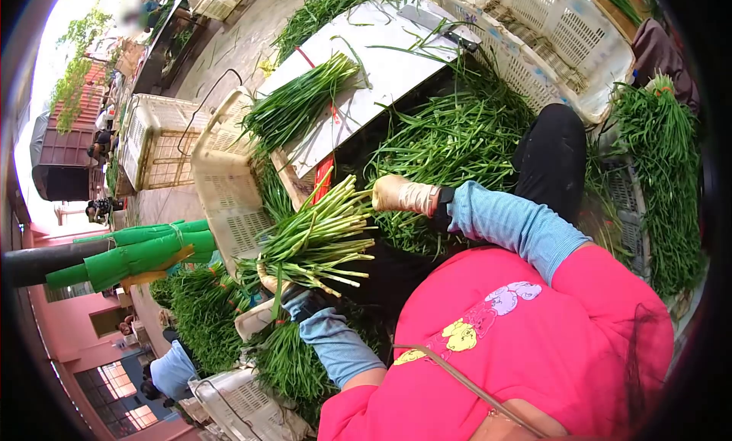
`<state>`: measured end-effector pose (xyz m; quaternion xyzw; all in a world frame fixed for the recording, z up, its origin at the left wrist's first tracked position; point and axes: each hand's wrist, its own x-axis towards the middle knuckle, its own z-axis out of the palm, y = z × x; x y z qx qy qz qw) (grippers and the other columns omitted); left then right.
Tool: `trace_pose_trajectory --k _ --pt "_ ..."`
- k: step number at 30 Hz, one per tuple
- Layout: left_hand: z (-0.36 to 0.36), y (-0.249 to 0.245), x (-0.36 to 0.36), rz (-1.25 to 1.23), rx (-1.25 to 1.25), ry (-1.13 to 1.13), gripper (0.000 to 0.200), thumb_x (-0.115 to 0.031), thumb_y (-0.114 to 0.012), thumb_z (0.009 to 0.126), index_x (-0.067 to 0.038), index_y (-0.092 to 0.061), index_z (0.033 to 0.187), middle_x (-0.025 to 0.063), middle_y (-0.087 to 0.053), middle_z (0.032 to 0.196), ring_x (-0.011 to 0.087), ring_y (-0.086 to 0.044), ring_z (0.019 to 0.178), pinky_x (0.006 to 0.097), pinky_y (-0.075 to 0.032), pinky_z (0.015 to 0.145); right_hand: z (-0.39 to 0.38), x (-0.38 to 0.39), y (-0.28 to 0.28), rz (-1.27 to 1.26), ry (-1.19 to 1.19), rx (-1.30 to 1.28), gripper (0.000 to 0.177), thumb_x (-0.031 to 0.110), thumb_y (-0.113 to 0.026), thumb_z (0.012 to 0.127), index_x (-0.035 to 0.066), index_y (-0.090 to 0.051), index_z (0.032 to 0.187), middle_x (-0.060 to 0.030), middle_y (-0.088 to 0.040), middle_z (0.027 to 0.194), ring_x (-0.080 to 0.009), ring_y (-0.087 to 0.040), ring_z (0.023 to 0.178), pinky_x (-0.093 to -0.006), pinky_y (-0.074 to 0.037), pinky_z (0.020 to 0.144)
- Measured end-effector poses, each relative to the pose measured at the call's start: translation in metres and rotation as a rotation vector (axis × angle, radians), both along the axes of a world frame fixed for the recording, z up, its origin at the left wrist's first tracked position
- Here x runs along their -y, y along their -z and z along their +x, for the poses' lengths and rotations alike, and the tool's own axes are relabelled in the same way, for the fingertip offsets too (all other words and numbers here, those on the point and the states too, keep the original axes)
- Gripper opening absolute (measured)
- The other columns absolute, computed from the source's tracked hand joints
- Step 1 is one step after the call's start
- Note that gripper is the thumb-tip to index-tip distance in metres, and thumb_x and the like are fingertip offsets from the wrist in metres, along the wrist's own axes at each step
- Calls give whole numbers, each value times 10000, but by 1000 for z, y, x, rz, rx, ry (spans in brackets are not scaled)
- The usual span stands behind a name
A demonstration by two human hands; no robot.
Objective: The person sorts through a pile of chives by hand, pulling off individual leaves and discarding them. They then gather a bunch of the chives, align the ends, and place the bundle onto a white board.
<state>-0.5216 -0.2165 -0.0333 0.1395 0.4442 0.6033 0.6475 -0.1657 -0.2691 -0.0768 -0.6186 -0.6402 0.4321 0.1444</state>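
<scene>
My left hand (270,279) is closed around a thick bunch of green stems (324,239), whose pale cut ends point right; leaves hide part of its fingers. Beside the upper stem ends is my right hand (396,194), wrapped in pale tape, its fingers pressed together; what they pinch is too small to tell. A tied bunch of greens (305,98) lies on a white board (374,48) beyond my hands. Under the board's near edge hangs a bundle of red strips (324,180). Loose greens (457,140) are heaped beside my right hand.
Plastic crates stand at the left (221,189) and upper right (557,29). A flat metal blade (435,21) rests on the board. More bundled greens lie at the right (659,189) and lower left (202,311). A green-wrapped pole (152,250) juts in. A person in blue (171,368) is behind.
</scene>
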Motion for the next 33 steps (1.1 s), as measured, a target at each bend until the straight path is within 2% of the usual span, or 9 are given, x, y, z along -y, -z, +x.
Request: trace_pose_trajectory --k 2,6,12,14,18,20,24,29,33 --pt "0 0 1 -1 -2 -5 272 -262 -560 815 -33 -636 940 156 -642 1015 321 -595 958 519 -449 901 1 -2 8 -117 112 -25 282 241 -549 711 12 -675 815 -213 -639 796 -380 -624 788 -413 -500 688" --pt "-5 2 3 -31 62 28 314 -279 -550 816 -27 -634 983 174 -628 1064 351 -574 1009 553 -425 920 10 10 29 -36 181 -64 263 228 -541 740 20 -673 833 -213 -640 821 -382 -624 802 -424 -498 697" --pt "-9 8 4 -9 58 54 407 -333 -494 838 -9 -612 1054 194 -601 1117 369 -552 1047 561 -398 943 80 27 38 -52 156 469 163 205 -594 764 88 -670 849 -140 -657 888 -309 -636 818 -404 -501 741" --pt "-8 11 5 -14 68 75 412 -332 -490 839 -8 -608 1064 197 -597 1124 371 -550 1051 561 -395 946 82 33 19 232 151 571 145 203 -656 725 85 -662 808 -119 -634 892 -288 -614 870 -387 -494 751" --pt "-11 8 4 2 78 121 426 -327 -480 842 -4 -596 1096 204 -586 1142 376 -544 1063 560 -386 955 53 31 -28 434 2 471 215 241 -663 682 101 -669 845 -76 -605 921 -264 -548 954 -385 -472 786" --pt "-3 5 5 26 47 67 432 -321 -463 848 -6 -586 1116 210 -571 1167 381 -538 1072 564 -376 963 29 24 -14 508 -6 259 253 244 -665 688 103 -660 898 -88 -589 975 -275 -534 988 -392 -462 808" --pt "-1 5 6 19 124 46 358 -311 -520 822 -28 -629 1012 187 -622 1072 359 -581 995 554 -425 911 -11 7 17 409 -96 12 316 257 -664 739 133 -636 1029 -102 -587 1037 -323 -520 1003 -427 -445 859" --pt "6 -2 7 37 102 -18 269 -259 -576 807 -43 -641 953 159 -645 1015 308 -606 938 501 -465 880 3 11 26 305 -158 -270 190 258 -608 814 106 -639 925 -127 -647 830 -332 -612 802 -412 -476 729" --pt "17 -9 10 343 317 109 218 -223 -557 811 -69 -632 946 97 -624 976 233 -571 956 458 -424 925 59 13 -3 476 -175 163 162 255 -598 787 102 -632 831 -115 -627 770 -303 -613 764 -415 -483 678"
